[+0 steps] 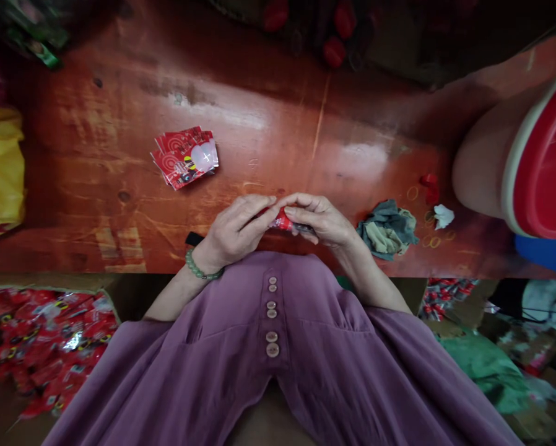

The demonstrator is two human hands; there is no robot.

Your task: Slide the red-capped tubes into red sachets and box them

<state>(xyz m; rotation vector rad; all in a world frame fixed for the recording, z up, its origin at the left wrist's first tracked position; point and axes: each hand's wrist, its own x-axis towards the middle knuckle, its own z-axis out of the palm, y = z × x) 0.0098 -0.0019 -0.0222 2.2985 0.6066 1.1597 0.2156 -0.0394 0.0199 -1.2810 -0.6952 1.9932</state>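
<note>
Both my hands meet at the near edge of a red-brown wooden table (pixel 269 130). My left hand (pixel 235 230), with a green bead bracelet on the wrist, pinches one end of a small red packet (pixel 282 220). My right hand (pixel 319 220) is closed over the packet's other end. A small stack of the same red packets (pixel 184 157) lies on the table, up and to the left of my hands.
A crumpled grey-green cloth (pixel 387 228), yellow rubber bands (pixel 433 241) and a white scrap (pixel 443 215) lie to the right. A red and cream tub (pixel 533 161) stands at far right. A yellow bag (pixel 0 170) sits at far left. A box of red packets (pixel 46 347) is below left.
</note>
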